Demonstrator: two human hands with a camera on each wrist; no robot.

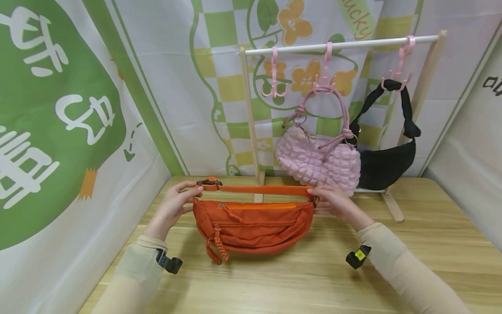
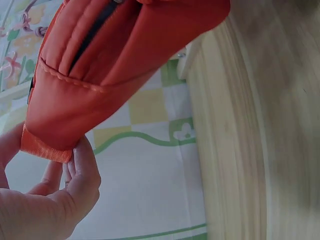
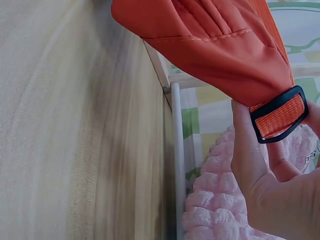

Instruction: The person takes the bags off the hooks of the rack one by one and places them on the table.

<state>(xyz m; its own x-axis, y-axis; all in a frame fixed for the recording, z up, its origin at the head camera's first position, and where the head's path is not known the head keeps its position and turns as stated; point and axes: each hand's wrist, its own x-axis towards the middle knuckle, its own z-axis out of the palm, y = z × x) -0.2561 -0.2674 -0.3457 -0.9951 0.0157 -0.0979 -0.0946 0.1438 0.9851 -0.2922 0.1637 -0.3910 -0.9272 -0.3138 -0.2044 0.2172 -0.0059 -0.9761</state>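
Over the desk (image 1: 274, 283), outstretched left hand (image 1: 174, 206) and right hand (image 1: 338, 204) pinch the orange bag (image 1: 255, 229). It hangs between them, seemingly airborne.

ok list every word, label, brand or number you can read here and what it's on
"Lucky", first letter clipped: green label on the back curtain.
White characters on the left green patch: slanted, some cut off, not surely readable.
Dark characters on the right wall: cut off, unreadable.
Orange bag: no readable text.
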